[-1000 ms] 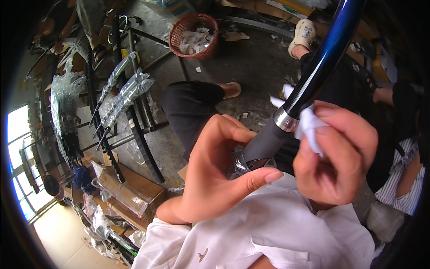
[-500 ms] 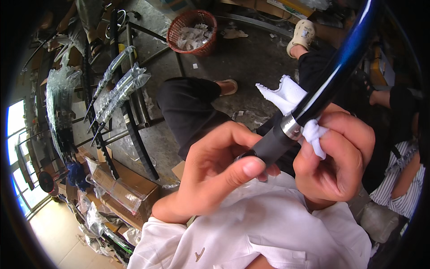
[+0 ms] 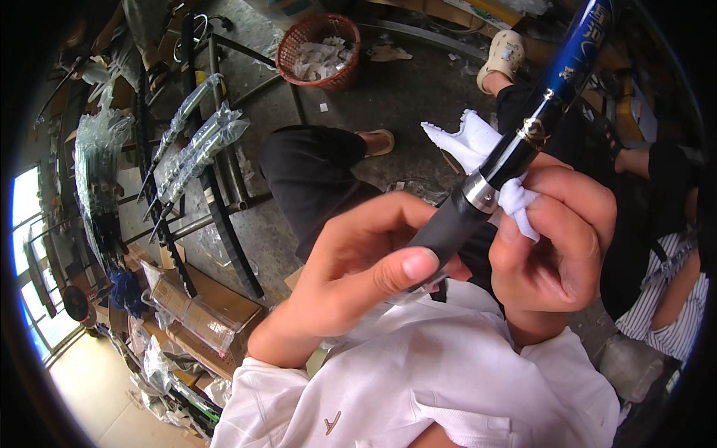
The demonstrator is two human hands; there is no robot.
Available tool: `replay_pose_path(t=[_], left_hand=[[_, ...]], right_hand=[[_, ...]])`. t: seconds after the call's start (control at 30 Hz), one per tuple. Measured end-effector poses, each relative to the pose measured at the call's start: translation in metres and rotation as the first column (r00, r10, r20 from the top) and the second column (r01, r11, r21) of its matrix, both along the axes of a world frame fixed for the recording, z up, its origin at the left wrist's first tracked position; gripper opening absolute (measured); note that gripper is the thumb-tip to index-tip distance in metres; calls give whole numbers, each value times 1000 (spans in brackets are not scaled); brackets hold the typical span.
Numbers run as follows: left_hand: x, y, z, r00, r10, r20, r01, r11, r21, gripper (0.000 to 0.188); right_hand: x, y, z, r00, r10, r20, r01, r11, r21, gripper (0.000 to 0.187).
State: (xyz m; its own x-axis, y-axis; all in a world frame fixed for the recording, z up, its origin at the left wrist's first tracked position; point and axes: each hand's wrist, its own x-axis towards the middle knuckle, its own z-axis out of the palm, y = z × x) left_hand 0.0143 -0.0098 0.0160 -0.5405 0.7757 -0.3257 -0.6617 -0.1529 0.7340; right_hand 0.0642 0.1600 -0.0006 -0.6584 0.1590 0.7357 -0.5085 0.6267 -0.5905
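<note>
A fishing rod (image 3: 545, 112), glossy blue and black, slants up to the right, with a silver collar (image 3: 479, 191) above its matte black grip (image 3: 448, 226). My left hand (image 3: 358, 272) is closed around the grip, thumb on top. In my right hand (image 3: 556, 243) a white cloth (image 3: 470, 140) is pinched against the rod just above the collar. Part of the cloth passes behind the rod, and its ragged end sticks out on the far left side. A bunched bit pokes out between my right fingers. The grip's lower end is partly hidden by my left hand.
A red basket (image 3: 281, 63) holding white scraps stands on the floor ahead. Plastic-wrapped rods (image 3: 202, 153) lean on a metal rack at left, above cardboard boxes (image 3: 239, 313). Another person's foot in a beige clog (image 3: 502, 56) and a striped garment (image 3: 657, 328) show at right.
The rod has turned in my hands, so gold markings and lettering now show above the collar. Both hands have shifted slightly left with it. The cloth stays at the collar.
</note>
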Motion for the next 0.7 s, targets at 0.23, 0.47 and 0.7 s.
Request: replay_pose_path(t=[0.23, 0.47, 0.7], left_hand=[[-2, 2, -5, 986, 7, 166, -14, 999, 39, 58], [1, 10, 1, 978, 153, 142, -150, 988, -36, 55], [-2, 4, 5, 986, 79, 148, -80, 997, 1, 33]], right_hand=[[-9, 2, -17, 1000, -6, 17, 9, 983, -186, 16], [1, -2, -19, 996, 36, 87, 6, 897, -441, 15], [7, -2, 0, 996, -17, 84, 22, 998, -63, 24]])
